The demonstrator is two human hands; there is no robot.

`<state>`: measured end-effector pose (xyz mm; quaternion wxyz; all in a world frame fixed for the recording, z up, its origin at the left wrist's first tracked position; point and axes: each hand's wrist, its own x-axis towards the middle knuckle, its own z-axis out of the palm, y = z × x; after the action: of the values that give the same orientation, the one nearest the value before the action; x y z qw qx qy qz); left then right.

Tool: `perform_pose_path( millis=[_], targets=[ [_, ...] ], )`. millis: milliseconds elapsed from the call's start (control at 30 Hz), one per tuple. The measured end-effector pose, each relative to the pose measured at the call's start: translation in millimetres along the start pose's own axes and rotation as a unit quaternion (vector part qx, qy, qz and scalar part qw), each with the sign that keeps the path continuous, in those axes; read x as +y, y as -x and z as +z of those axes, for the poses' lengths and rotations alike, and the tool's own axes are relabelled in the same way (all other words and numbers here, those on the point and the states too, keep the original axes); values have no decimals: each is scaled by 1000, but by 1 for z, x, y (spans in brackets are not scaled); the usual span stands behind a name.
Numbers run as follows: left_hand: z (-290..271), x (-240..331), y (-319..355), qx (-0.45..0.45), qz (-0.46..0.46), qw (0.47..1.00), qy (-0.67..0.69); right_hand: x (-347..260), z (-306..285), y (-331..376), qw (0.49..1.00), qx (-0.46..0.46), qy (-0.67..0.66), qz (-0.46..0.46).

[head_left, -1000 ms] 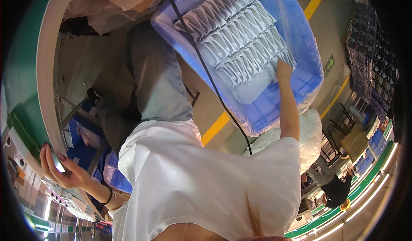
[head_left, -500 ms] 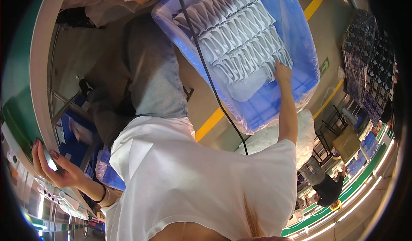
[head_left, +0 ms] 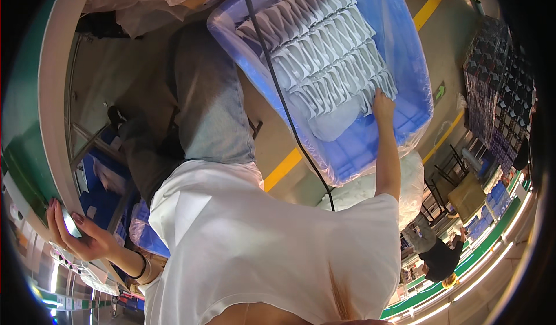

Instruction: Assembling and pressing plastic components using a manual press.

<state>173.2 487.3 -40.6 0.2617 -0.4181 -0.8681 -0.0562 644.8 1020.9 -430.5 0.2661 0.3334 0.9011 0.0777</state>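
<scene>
Right hand (head_left: 383,102) is reached into the blue crate (head_left: 405,64), fingers laid on the white parts (head_left: 324,53) at the near end of the rows; closure on one cannot be told. Left hand (head_left: 78,238) is clamped on a small flat piece (head_left: 70,225), held at the green table (head_left: 23,122) edge. Black cable (head_left: 278,87) is run just left of the right hand.

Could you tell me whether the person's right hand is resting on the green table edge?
No, the right hand reaches into the blue bin among the white parts; the left hand is by the green table edge.
</scene>
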Motion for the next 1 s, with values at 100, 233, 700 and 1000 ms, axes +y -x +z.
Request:
perform_pose_path(
  millis=[100,233,700,1000],
  targets=[
    [2,-2,1,10,4,1000,-3,1,10,-6,1000,-6,3,8],
    [4,-1,1,8,12,1000,-22,-2,20,-10,1000,15,10,2],
    [3,0,-3,6,18,1000,-4,-49,-11,31,990,-1,-99,97],
    [0,6,-4,0,-2,1000,-13,-58,-28,33,984,38,-73,159]
  ],
)
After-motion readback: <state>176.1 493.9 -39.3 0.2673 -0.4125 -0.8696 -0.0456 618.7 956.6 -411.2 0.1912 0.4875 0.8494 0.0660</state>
